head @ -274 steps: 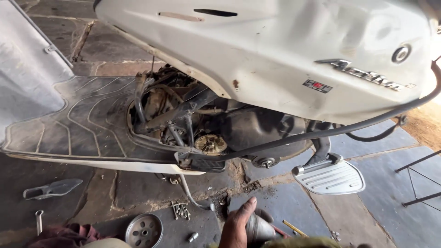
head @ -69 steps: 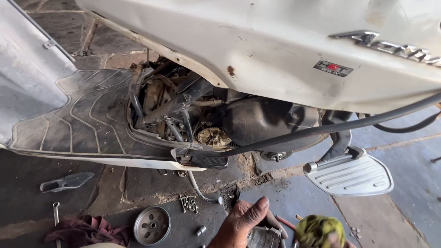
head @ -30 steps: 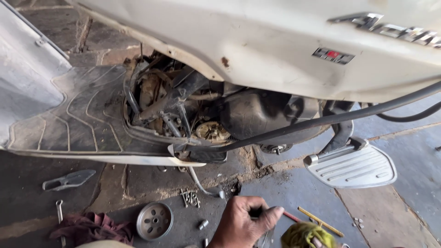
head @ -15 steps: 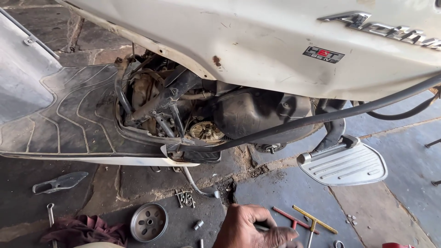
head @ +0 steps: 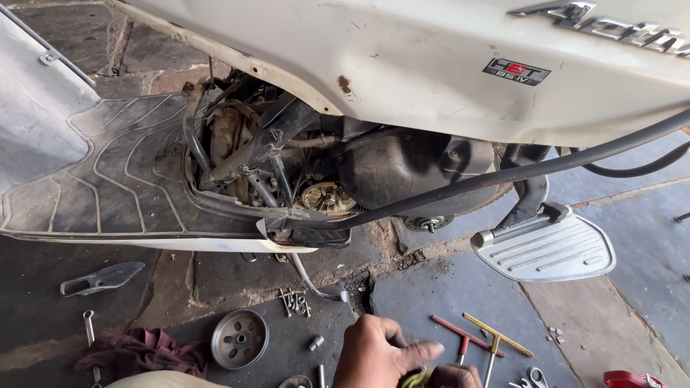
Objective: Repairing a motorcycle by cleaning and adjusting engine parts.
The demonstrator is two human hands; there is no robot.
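Down low, both hands meet beneath the white scooter (head: pixel 402 65).
Left hand (head: pixel 377 352) and right hand (head: pixel 454 376) grip a yellow-green cloth (head: pixel 417 377) near the T-handle wrenches (head: pixel 478 341).

Soft, even daylight filled the scene, brightest on the scooter's white side panel (head: pixel 431 65), which showed mild glare without blowing out. The engine bay (head: pixel 302 165) sat in deep shadow, and the floor beneath the body lay shaded. Focus was sharp throughout; straight lines bowed slightly toward the frame edges.

Two T-handle wrenches (head: pixel 480 339), one pulley (head: pixel 239 338)
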